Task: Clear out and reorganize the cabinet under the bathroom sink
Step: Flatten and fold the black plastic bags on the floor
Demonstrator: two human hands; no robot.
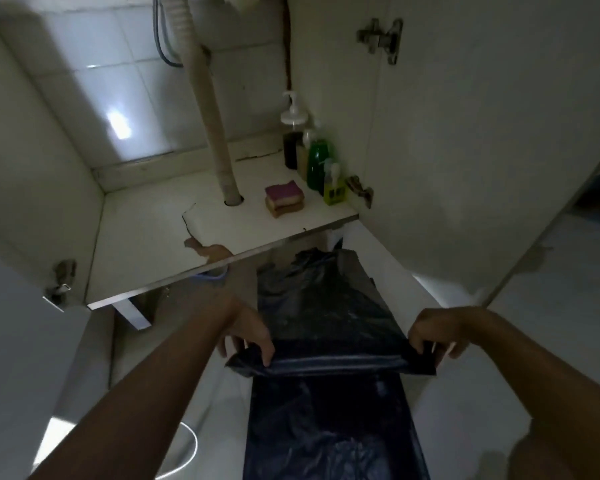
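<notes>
I couldn't read the bottles' labels; the dark bag ran off the bottom edge, the drainpipe off the top.

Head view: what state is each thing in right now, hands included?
black bag: flat on the bathroom floor, a fold raised across it.
left hand: pinches the fold's left end.
right hand: pinches the fold's right end.
right cabinet door: open.
cabinet floor: surface peeled at the front edge.
sponges: stacked on it.
bottles: upright, in a row at the right.
drain hose: enters a hole in that floor.
</notes>
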